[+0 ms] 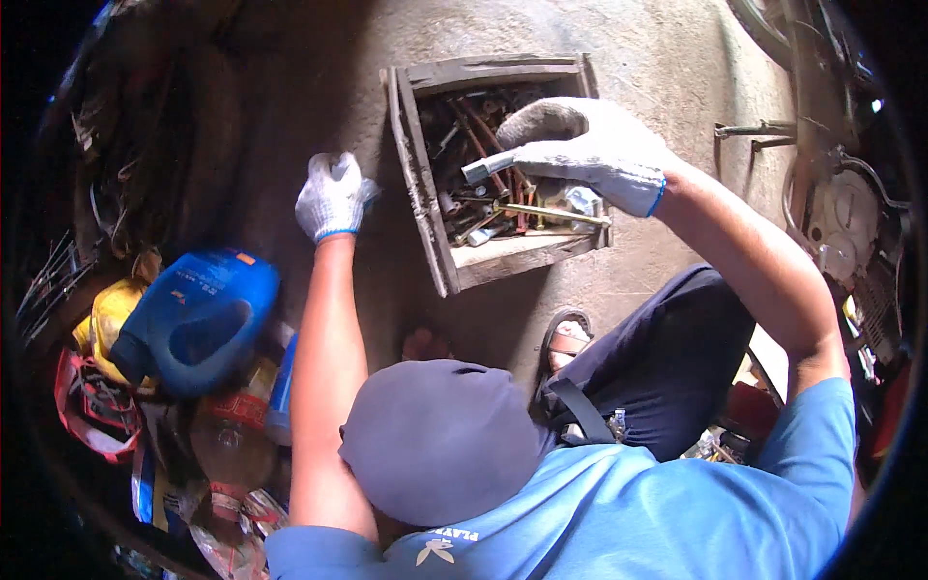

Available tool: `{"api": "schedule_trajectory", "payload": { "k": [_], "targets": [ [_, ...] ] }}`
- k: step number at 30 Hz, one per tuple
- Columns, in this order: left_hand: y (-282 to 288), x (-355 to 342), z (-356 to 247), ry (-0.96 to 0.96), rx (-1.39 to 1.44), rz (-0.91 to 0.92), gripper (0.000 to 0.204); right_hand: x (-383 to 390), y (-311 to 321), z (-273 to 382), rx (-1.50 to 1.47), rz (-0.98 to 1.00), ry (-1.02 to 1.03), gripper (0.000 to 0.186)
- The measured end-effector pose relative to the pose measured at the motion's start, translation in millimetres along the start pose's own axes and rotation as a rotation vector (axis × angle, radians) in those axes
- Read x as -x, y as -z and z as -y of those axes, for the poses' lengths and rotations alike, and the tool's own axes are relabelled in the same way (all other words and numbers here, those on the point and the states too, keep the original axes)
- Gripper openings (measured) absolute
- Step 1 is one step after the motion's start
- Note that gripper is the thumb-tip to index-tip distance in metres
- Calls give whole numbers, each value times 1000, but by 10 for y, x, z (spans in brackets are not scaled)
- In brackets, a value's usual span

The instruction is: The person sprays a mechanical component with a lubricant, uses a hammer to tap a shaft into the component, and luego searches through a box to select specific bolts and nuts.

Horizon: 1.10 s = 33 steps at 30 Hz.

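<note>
My right hand (599,159), in a white knit glove, grips a short silvery metal tubular piece (478,170) over a wooden crate (420,193). The crate holds several rusty long bolts (475,133), brass-coloured rods (551,214) and small metal parts. My left hand (331,198), also gloved, is just outside the crate's left side, fingers curled; whatever is in them, if anything, is hidden.
A blue jug (208,304), yellow item (113,314), red container (77,406) and plastic bottle (227,435) crowd the left. Metal machine parts (841,222) line the right. A metal bracket (754,130) sticks out there. My sandalled foot (568,338) rests on the concrete floor (667,68).
</note>
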<state>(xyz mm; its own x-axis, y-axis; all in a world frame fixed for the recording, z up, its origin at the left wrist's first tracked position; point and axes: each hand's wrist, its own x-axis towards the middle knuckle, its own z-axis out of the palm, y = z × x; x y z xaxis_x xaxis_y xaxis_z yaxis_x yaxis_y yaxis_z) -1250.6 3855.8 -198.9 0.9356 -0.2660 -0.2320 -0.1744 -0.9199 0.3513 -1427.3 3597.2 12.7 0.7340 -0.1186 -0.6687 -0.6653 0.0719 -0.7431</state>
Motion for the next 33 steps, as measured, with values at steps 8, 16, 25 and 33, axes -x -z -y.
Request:
{"api": "schedule_trajectory", "payload": {
  "k": [8, 16, 25, 33],
  "targets": [
    [-14, -28, -52, -25, 27, -20, 42, 218, -3, -169, -467, -48, -73, 43],
    [32, -19, -76, 22, 3, 13, 41, 106, 24, -296, -558, 113, -107, 48],
    [44, -3, -39, 74, 19, 64, 49, 63, -17, -276, -514, 209, -84, 69],
    [-2, -66, -33, 54, -1, 60, 53, 37, -49, -246, -364, -39, -140, 35]
  ]
}}
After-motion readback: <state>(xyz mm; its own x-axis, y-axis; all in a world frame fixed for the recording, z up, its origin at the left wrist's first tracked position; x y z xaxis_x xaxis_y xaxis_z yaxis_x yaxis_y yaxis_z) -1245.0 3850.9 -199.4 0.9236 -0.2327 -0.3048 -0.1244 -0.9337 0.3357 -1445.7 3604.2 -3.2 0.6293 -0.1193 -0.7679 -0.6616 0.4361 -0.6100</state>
